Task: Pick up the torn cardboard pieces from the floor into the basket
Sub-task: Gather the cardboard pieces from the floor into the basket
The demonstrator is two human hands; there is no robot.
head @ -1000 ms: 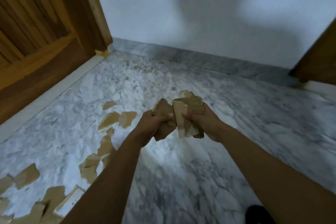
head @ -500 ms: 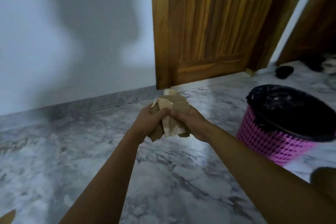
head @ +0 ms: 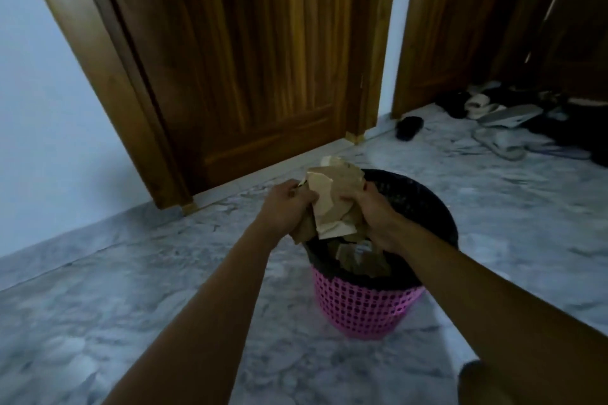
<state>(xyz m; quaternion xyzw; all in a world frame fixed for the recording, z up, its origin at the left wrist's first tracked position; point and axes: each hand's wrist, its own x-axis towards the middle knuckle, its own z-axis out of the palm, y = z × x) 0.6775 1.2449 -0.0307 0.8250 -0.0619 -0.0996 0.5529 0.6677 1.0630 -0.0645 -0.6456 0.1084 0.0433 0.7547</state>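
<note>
Both your left hand [head: 288, 207] and right hand [head: 375, 212] curl tight around the cardboard pieces [head: 332, 204], bunched between your fingers above the basket [head: 365, 309].

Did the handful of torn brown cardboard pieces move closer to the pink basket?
Yes. The torn brown cardboard pieces went right: before, they were left of the pink lattice basket; now they hang over its black-lined mouth.

- Cardboard pieces [head: 332, 207]: brown paperboard, matt, creased, with paler torn edges.
- Basket [head: 362, 309]: pink plastic lattice, smooth.
- Liner [head: 424, 207] in the basket: thin black plastic film, crinkled, with a faint sheen.
- Floor [head: 131, 289]: grey-white veined marble, smooth.
- Door [head: 246, 59]: brown wood with visible grain and a varnished gloss.
- Wall [head: 49, 108]: pale paint, matt.
</note>
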